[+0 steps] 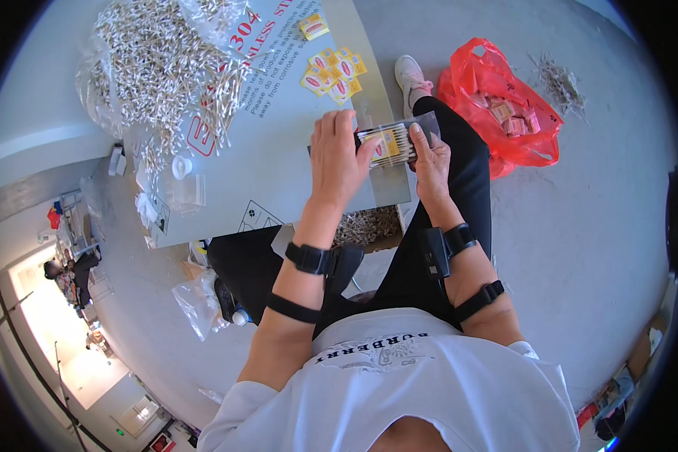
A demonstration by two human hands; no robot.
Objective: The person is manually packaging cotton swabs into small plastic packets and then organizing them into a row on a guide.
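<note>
Between my two hands, over the table's near right edge, is a small clear bag of cotton swabs (401,145), lined up side by side. A yellow and white card (386,145) lies over the swabs. My left hand (334,160) grips the left end of the bag, its thumb against the card. My right hand (432,161) pinches the right end, thumb on top and fingers mostly hidden beneath. Beyond my left hand, several similar yellow cards (333,74) lie spread on the table, with a small stack of cards (314,27) farther back.
A big heap of loose cotton swabs (166,68) spills from a clear bag at the table's (256,181) far left. Nearby are a white roll-shaped thing (181,167) and clear bags (192,190). A box of swabs (365,226) sits below the table edge. A red plastic bag (490,94) holds packs on the floor.
</note>
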